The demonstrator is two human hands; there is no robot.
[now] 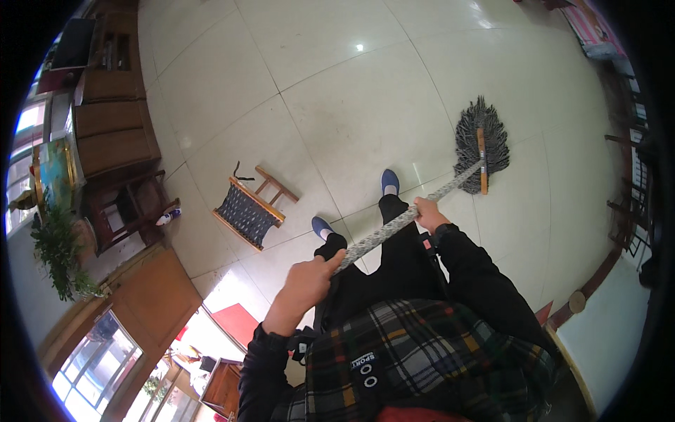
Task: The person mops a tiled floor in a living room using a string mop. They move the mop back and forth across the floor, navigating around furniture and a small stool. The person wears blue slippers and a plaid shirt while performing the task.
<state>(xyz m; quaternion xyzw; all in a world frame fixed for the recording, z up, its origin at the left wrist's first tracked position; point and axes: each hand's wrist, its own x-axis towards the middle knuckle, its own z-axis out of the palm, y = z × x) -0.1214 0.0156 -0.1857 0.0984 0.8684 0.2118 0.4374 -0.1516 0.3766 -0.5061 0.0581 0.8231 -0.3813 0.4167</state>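
A long mop runs across the middle of the view, its grey patterned handle (pixel 394 226) slanting up to the right. My left hand (pixel 307 281) grips the near end of the handle. Further along, my right hand (pixel 427 212) is closed around the handle. The mop's dark grey stringy head (pixel 470 132), with an orange wooden bar (pixel 482 160), rests on the pale tiled floor (pixel 351 84) ahead of my blue shoes (pixel 389 181).
A small wooden stool with a dark woven seat (pixel 247 212) stands on the floor to my left. Wooden chairs and cabinets (pixel 119 126) line the left wall, with a green plant (pixel 60 250). Dark chairs (pixel 633 211) stand along the right side.
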